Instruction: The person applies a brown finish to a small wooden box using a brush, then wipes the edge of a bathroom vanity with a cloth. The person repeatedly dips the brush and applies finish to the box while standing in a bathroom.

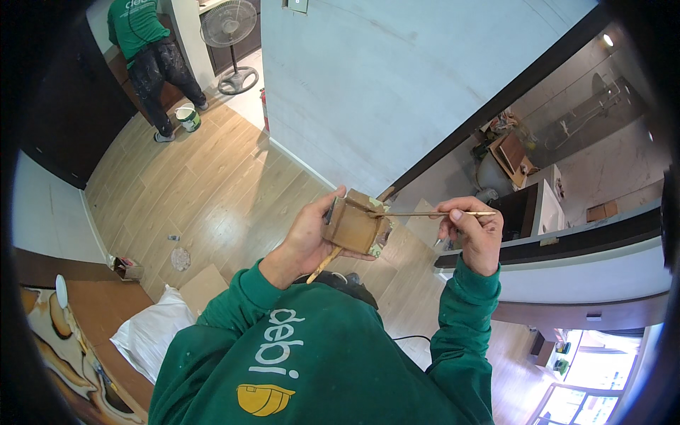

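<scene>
My left hand (301, 230) is closed around a small open cardboard tray (354, 228), holding it level in front of my chest. The inside of the tray is coated brown. A pale wooden stick (323, 265) pokes out below the tray by the same hand; its other end is hidden. Between the fingertips of my right hand (479, 232) is a thin paintbrush (418, 213), held almost flat. Its tip reaches the tray's right edge. A small pointed tip (438, 243) shows under the right fingers; I cannot make out what it belongs to.
A pale blue wall (375, 78) with a dark frame stands ahead. At the far left a person (152, 57) in green bends by a paint bucket (188, 117), near a standing fan (228, 28). A white sack (152, 329) and cardboard (202, 289) lie on the left.
</scene>
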`<action>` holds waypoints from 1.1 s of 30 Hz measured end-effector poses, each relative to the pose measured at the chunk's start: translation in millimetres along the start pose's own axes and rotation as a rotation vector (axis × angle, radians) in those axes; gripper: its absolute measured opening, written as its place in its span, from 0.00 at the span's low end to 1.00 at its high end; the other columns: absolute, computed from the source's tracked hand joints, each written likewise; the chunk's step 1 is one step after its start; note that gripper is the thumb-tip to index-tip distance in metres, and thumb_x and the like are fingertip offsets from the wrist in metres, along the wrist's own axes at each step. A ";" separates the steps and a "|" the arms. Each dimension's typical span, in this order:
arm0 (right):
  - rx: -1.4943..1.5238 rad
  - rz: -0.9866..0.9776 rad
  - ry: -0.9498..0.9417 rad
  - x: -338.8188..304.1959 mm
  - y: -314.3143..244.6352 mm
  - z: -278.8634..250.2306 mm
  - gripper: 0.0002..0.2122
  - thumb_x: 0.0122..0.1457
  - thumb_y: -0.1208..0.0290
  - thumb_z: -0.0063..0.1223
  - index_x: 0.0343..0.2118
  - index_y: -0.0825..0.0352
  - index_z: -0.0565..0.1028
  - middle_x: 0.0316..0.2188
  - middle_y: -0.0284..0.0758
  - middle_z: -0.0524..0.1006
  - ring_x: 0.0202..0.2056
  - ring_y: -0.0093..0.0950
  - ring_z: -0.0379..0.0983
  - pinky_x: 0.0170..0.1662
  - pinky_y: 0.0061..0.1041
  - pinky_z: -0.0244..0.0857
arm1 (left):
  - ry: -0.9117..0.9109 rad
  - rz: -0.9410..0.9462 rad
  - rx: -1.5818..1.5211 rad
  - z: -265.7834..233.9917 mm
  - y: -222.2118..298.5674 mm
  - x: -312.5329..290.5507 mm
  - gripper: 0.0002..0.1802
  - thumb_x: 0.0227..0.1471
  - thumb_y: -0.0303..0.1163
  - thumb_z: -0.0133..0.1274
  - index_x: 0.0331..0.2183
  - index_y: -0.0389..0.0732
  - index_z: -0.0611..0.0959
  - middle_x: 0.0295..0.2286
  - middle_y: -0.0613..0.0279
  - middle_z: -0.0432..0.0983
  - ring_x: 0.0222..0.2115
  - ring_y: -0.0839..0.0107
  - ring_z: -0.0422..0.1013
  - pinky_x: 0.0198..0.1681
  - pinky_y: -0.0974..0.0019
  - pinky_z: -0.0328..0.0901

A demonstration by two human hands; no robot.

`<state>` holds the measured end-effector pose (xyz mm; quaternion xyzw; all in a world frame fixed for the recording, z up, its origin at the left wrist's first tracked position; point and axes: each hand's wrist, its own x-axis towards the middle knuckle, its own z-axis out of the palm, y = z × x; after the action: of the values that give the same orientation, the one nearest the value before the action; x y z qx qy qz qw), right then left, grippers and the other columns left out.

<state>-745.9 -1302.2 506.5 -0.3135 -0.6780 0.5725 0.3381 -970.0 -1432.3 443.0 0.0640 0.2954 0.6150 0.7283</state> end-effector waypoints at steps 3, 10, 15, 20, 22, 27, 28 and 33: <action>-0.010 -0.014 0.000 1.4 -1.6 -1.6 0.07 0.55 0.77 0.51 0.31 0.75 0.79 0.27 0.39 0.81 0.22 0.22 0.74 0.23 0.16 0.59 | 0.009 0.004 -0.011 0.5 1.5 -0.4 0.30 0.62 0.51 0.40 0.49 0.31 0.71 0.45 0.44 0.73 0.43 0.53 0.74 0.43 0.42 0.73; -0.002 -0.021 0.001 6.2 -2.3 -1.9 0.07 0.55 0.77 0.51 0.32 0.74 0.79 0.28 0.40 0.81 0.22 0.22 0.74 0.23 0.16 0.59 | 0.027 0.011 0.000 2.1 4.5 0.2 0.31 0.61 0.51 0.39 0.49 0.31 0.70 0.45 0.44 0.72 0.43 0.52 0.74 0.42 0.40 0.73; -0.037 -0.033 0.036 11.3 -3.2 -2.2 0.08 0.54 0.75 0.52 0.31 0.74 0.78 0.27 0.42 0.80 0.20 0.23 0.74 0.22 0.16 0.59 | 0.024 0.016 0.011 -2.8 6.0 3.9 0.31 0.62 0.52 0.38 0.49 0.31 0.71 0.45 0.44 0.72 0.42 0.51 0.74 0.42 0.39 0.73; -0.026 -0.054 0.026 13.5 -4.8 -3.5 0.08 0.54 0.74 0.52 0.31 0.74 0.78 0.27 0.43 0.80 0.20 0.24 0.73 0.22 0.17 0.59 | 0.017 0.028 -0.005 -8.6 5.9 8.4 0.32 0.62 0.52 0.38 0.49 0.31 0.71 0.45 0.44 0.72 0.43 0.51 0.74 0.42 0.38 0.72; 0.000 -0.039 0.012 16.3 -2.9 -2.7 0.08 0.55 0.73 0.52 0.31 0.74 0.77 0.26 0.43 0.80 0.19 0.24 0.73 0.21 0.17 0.59 | -0.008 0.021 -0.025 -7.9 6.5 9.9 0.31 0.62 0.52 0.38 0.49 0.31 0.71 0.45 0.44 0.73 0.42 0.52 0.74 0.42 0.40 0.73; 0.052 0.065 -0.001 31.1 10.6 4.1 0.09 0.56 0.72 0.50 0.29 0.73 0.77 0.24 0.43 0.80 0.19 0.24 0.73 0.20 0.17 0.58 | 0.039 0.034 -0.027 1.3 5.4 7.2 0.29 0.61 0.51 0.40 0.48 0.33 0.73 0.43 0.48 0.75 0.42 0.57 0.75 0.43 0.49 0.73; 0.041 0.048 -0.001 33.3 12.1 3.4 0.09 0.57 0.72 0.50 0.29 0.73 0.77 0.23 0.43 0.80 0.19 0.24 0.73 0.20 0.17 0.58 | 0.056 0.039 -0.027 3.6 5.0 6.3 0.28 0.61 0.50 0.41 0.47 0.34 0.73 0.43 0.49 0.75 0.42 0.58 0.75 0.44 0.51 0.73; 0.045 0.032 -0.003 38.2 15.0 -5.8 0.08 0.57 0.75 0.49 0.29 0.74 0.77 0.24 0.43 0.80 0.20 0.24 0.73 0.21 0.18 0.60 | 0.092 0.054 -0.016 9.6 5.4 5.6 0.26 0.62 0.49 0.41 0.47 0.35 0.74 0.42 0.50 0.75 0.42 0.60 0.75 0.44 0.54 0.73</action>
<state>-762.6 -1265.7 496.2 -0.3158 -0.6602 0.5935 0.3350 -969.3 -1423.2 451.3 0.0376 0.3216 0.6391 0.6977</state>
